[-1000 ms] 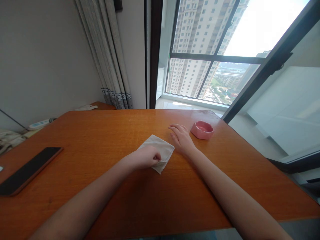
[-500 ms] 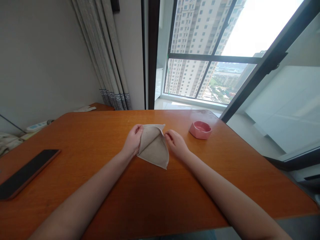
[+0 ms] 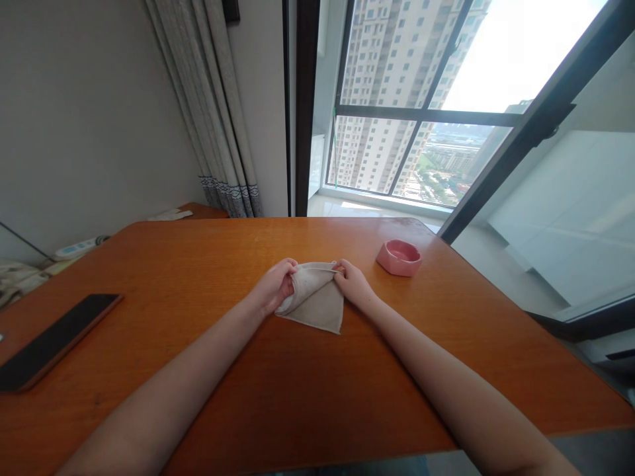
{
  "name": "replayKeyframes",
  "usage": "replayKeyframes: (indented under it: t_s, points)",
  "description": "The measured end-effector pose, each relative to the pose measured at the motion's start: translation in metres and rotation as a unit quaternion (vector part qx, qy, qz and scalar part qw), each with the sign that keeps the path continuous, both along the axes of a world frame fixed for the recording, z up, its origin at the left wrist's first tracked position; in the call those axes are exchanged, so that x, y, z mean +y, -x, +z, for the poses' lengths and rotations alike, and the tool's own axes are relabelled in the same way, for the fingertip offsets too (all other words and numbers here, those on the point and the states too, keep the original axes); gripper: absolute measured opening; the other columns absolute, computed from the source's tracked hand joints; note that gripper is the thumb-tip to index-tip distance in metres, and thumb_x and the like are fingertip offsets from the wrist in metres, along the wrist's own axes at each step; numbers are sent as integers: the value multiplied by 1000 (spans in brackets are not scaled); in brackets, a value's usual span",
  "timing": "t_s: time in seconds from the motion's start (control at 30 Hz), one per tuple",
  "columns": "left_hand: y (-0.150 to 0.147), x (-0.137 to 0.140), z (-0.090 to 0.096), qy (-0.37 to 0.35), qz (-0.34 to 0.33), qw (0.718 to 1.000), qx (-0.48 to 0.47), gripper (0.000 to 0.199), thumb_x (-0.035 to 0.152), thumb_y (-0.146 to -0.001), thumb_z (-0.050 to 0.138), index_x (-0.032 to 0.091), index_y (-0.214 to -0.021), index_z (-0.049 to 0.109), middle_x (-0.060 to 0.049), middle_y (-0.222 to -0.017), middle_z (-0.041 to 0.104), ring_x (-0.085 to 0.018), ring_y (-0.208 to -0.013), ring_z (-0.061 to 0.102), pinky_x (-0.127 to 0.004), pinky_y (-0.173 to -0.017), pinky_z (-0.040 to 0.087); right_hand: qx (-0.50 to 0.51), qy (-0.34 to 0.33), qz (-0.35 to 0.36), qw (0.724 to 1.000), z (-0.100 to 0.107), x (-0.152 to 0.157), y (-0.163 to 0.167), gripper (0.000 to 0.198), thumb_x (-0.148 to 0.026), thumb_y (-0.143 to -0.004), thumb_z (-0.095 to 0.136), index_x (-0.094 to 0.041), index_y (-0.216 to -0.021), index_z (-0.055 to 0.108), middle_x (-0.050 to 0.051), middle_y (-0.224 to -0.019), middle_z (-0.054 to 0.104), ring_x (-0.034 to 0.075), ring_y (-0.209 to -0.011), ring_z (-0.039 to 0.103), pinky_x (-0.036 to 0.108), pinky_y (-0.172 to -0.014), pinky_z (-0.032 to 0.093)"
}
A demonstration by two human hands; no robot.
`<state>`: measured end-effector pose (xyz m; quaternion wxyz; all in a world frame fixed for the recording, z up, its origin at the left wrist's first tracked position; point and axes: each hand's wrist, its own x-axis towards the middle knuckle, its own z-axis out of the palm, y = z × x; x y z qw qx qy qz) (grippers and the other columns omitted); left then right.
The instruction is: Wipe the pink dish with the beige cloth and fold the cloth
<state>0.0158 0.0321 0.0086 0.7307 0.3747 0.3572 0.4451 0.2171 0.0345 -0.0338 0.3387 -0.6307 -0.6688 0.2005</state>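
A small beige cloth [image 3: 320, 305] is held up between my two hands, partly folded, with its lower right corner hanging down over the table. My left hand [image 3: 276, 285] is closed on its left side, fingers and thumb pinching the upper left edge. At the upper right corner, my right hand [image 3: 351, 279] grips the cloth between thumb and fingers. A diagonal fold line runs across the front of the fabric. To the right of my right hand stands a pink bowl [image 3: 399, 259] with an angular outside, apart from the cloth.
The wooden table [image 3: 208, 264] spreads under both arms. A long flat black panel with a brown edge [image 3: 62, 340] lies at the left. Beyond the far left edge is a white power strip [image 3: 77, 248]. A grey curtain [image 3: 213, 112] and large window [image 3: 421, 116] are behind.
Both hands have shifted slightly right and nearer to me with the cloth. Its upper part now folds over to the front, and my right hand grips the upper right corner.
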Motion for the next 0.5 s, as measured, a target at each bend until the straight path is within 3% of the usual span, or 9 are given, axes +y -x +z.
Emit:
replayKeyframes:
  t_s: [0.13, 0.23, 0.3, 0.4, 0.5]
  points:
    - [5, 7, 4, 44, 45, 997, -40, 12, 12, -55, 50, 18, -64, 43, 5, -58, 44, -8, -49, 45, -20, -49, 40, -65, 21, -29, 997, 1, 2, -5, 15, -19, -76, 42, -20, -79, 56, 1, -75, 62, 15, -73, 56, 23, -60, 34]
    - [24, 17, 8, -10, 115, 993, -13, 11, 14, -56, 52, 17, -64, 45, 5, -60, 46, -8, -52, 45, -20, -52, 41, -112, 35, -68, 991, 4, 4, -14, 17, -20, -78, 42, -21, -85, 58, 3, -85, 66, 17, -80, 58, 24, -62, 35]
    - [45, 24, 4, -79, 181, 979, 59, 11, 17, -57, 54, 17, -66, 48, 6, -61, 46, -7, -54, 44, -18, -52, 38, -129, 45, -95, 986, 5, 7, -22, 19, -21, -80, 42, -22, -90, 58, 3, -88, 66, 18, -82, 58, 24, -61, 34]
    - [81, 30, -13, -164, 234, 926, 246, 15, 24, -58, 58, 18, -70, 51, 6, -63, 48, -9, -59, 45, -19, -54, 35, -131, 44, -134, 981, 4, 12, -33, 21, -26, -83, 42, -22, -99, 55, 3, -88, 65, 18, -80, 58, 25, -59, 33]
    - [107, 32, -30, -219, 160, 853, 446, 19, 32, -59, 59, 18, -69, 53, 3, -64, 52, -13, -62, 48, -24, -59, 36, -101, 31, -151, 983, 1, 16, -40, 23, -32, -84, 45, -20, -101, 53, 3, -81, 64, 18, -76, 58, 25, -59, 34]
